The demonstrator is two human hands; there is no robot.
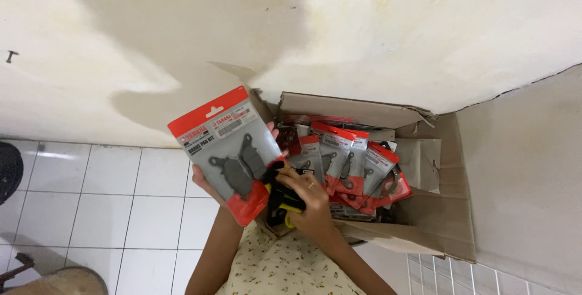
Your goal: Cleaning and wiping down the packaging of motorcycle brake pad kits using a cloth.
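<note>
Holding a red-and-grey blister pack (229, 152) at frame centre-left, the left hand (203, 180) grips its edge; the right hand (309, 201) pinches a black-yellow item (280, 201) over the cardboard box (436, 210). Risk: the loosely stacked packs (348, 164) could slide.

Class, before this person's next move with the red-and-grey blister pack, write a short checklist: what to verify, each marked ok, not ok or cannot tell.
1. Left hand grips the blister pack securely: ok.
2. Pack is clear of the cardboard box: ok.
3. Right hand is free: not ok, it touches a black-and-yellow item.
4. Other packs in the box stand upright: ok.
5. Box has room for more: cannot tell.
</note>
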